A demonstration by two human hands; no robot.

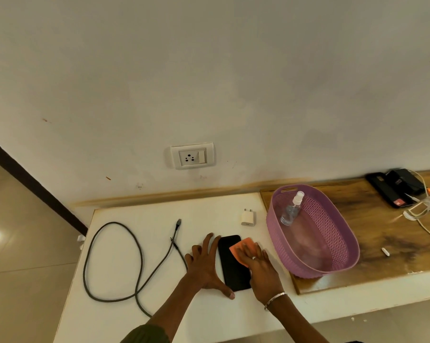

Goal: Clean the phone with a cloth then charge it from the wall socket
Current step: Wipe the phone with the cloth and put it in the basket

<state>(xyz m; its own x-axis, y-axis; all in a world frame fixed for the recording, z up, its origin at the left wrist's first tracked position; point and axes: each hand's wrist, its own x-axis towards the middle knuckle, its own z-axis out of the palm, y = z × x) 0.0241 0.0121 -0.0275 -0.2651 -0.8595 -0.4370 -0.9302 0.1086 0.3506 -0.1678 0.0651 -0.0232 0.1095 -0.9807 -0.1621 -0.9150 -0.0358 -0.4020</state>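
Observation:
A black phone point(232, 266) lies flat on the white table point(139, 300). My right hand point(260, 266) presses an orange cloth point(239, 248) flat onto the phone's upper right part, fingers straight. My left hand point(206, 266) rests spread on the table against the phone's left edge, thumb by its lower corner. A grey charging cable point(115, 258) lies looped to the left, one plug point(178, 222) pointing at the wall. A white charger adapter point(248, 217) stands behind the phone. The wall socket point(192, 156) with its switch sits above the table.
A purple basket point(332, 258) holding a clear spray bottle point(291, 210) stands right of the phone on a wooden board point(394, 231). Black devices point(396, 188) and white cords point(424, 214) lie at the far right. The table's left edge drops to a tiled floor.

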